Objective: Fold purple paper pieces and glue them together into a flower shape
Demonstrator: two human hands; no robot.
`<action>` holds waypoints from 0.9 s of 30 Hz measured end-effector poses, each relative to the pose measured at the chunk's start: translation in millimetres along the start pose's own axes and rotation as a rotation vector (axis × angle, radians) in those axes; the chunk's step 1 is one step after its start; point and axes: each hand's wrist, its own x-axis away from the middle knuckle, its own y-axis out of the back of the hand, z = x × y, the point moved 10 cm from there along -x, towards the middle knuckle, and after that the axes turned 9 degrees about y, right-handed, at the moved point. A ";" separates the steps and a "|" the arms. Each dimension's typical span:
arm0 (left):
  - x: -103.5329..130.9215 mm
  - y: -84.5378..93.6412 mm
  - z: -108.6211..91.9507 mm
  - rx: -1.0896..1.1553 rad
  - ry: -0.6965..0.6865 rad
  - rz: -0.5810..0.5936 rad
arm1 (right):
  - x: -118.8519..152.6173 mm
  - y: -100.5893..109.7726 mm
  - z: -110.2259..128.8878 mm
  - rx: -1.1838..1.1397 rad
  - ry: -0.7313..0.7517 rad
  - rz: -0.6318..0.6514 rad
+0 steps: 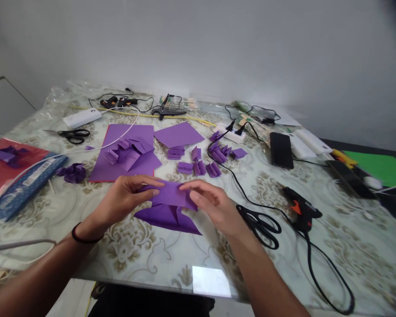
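Near the front of the table, my left hand (128, 193) pinches the left end of a folded purple paper piece (171, 193). At its right end are the thumb and fingertips of my right hand (211, 202), closed on the paper's edge. A second creased purple paper (171, 219) shows just below the held one; whether they are joined is unclear. Beyond my hands are several small folded purple pieces (199, 167), a flat purple sheet (179, 134) and a crumpled-looking purple fold (128, 152) on larger purple sheets (102, 169).
Black-handled scissors (260, 224) and a glue gun (302, 209) with its cord lie right of my right hand. A phone (281, 150) and power strip (231, 133) are farther back. Left are more scissors (74, 135) and a blue packet (26, 185).
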 end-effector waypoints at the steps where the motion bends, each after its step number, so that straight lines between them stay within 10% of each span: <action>1: -0.7 -1.5 3.4 0.008 0.017 0.014 | -1.2 2.3 -1.3 0.060 -0.002 -0.047; 15: -5.6 -2.0 26.4 -0.015 0.119 0.039 | -1.1 1.9 -23.5 0.138 -0.151 -0.085; 27: -0.4 -36.2 28.9 -0.158 0.112 0.323 | 2.4 -7.3 -18.3 0.088 -0.176 -0.074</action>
